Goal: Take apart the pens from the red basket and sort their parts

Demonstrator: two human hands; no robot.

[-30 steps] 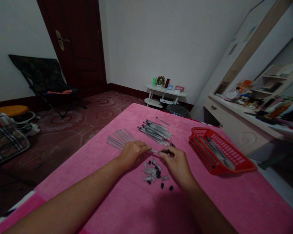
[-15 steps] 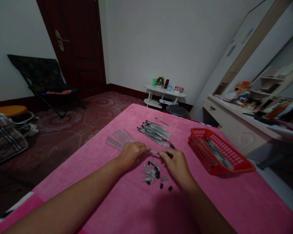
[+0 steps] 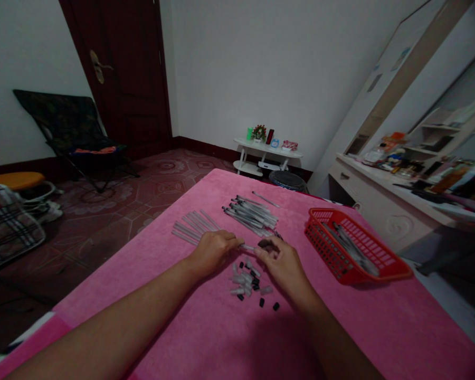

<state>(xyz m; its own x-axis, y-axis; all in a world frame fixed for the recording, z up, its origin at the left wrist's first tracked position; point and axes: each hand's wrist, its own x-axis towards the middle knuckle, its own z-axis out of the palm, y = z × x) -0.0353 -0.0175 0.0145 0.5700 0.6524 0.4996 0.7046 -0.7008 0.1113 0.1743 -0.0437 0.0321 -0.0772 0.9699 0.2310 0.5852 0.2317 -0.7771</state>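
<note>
A thin clear pen barrel (image 3: 248, 247) spans the gap between my two hands, just above the pink cloth. My left hand (image 3: 216, 252) is closed on its left part. My right hand (image 3: 282, 264) pinches its right end between thumb and fingers; that tip is hidden. Left of my left hand, several clear tubes (image 3: 190, 226) lie fanned out. Beyond the hands is a pile of slim dark-tipped pen refills or pens (image 3: 250, 214), with a single one (image 3: 266, 199) apart behind it. Between my forearms lie small translucent tips (image 3: 242, 281) and black plugs (image 3: 276, 306).
A red plastic basket (image 3: 380, 278) with similar slender pieces stands on the pink-covered table (image 3: 206, 327) at right. Beyond are a white side shelf (image 3: 267, 149), a round dark stool (image 3: 288, 180) and a cluttered dresser (image 3: 388, 184). A folding chair (image 3: 63, 121) stands left.
My right hand's fingers have shifted slightly and curled at the barrel's right end, with the thumb now nearer it. My left hand and the loose pieces stay put.
</note>
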